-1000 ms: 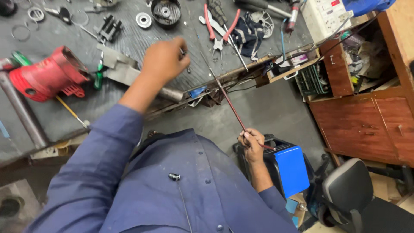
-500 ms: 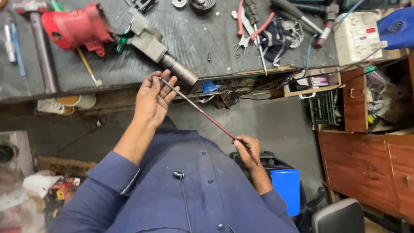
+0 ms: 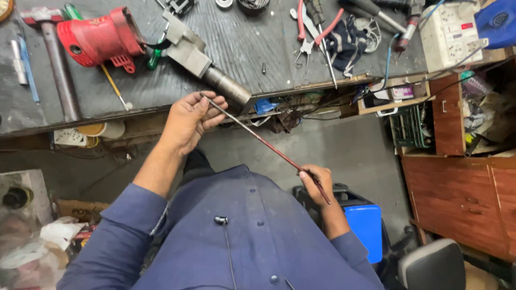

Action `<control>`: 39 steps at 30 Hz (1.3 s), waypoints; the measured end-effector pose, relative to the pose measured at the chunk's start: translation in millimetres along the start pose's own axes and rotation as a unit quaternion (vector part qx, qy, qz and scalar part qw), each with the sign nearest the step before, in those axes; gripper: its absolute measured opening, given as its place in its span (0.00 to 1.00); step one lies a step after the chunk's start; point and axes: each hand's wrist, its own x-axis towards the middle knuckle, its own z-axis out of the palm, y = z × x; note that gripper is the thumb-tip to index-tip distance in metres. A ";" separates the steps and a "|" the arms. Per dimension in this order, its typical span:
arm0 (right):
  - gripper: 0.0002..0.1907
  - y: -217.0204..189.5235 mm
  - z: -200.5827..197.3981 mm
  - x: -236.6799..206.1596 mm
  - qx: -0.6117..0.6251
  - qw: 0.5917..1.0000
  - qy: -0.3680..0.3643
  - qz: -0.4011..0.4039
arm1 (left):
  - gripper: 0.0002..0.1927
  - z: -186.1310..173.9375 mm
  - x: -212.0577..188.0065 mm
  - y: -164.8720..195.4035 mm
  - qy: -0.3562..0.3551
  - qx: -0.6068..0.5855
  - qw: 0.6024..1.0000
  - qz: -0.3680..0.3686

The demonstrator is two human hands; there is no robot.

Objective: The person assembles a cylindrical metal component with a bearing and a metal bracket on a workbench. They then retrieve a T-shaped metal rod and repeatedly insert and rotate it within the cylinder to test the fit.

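Note:
A thin, dark red rod (image 3: 263,143) runs slantwise in front of my chest. My left hand (image 3: 189,119) pinches its upper end just below the workbench edge. My right hand (image 3: 316,181) grips its lower end over my lap. The rod is off the bench, held in the air between both hands. My blue shirt fills the bottom of the view.
The grey workbench (image 3: 242,48) carries a red motor housing (image 3: 99,36), a grey metal shaft part (image 3: 207,67), a hammer (image 3: 51,59), red-handled pliers (image 3: 314,29) and a white socket box (image 3: 451,29). A wooden cabinet (image 3: 462,188) stands right, a blue container (image 3: 368,223) beside my right forearm.
My left hand came down off the bench with the rod's upper end and now holds it below the bench edge. My view shifted toward the bench; the right hand stayed put.

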 end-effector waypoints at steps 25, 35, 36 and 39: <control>0.16 -38.4 7.1 38.9 0.426 0.851 0.044 0.304 | 0.11 33.8 8.5 -33.8 0.059 0.024 0.997 -0.041; 0.27 -35.7 11.2 29.0 0.577 0.742 0.147 0.308 | 0.08 83.2 2.3 -125.6 -0.154 -0.024 0.974 -0.164; 0.27 -37.9 10.4 22.9 0.566 0.752 0.193 0.277 | 0.08 84.9 2.9 -127.9 -0.134 -0.018 0.977 -0.166; 0.22 -40.4 2.8 1.7 0.042 0.954 0.291 0.055 | 0.07 89.5 0.5 -130.4 -0.092 -0.003 0.982 -0.166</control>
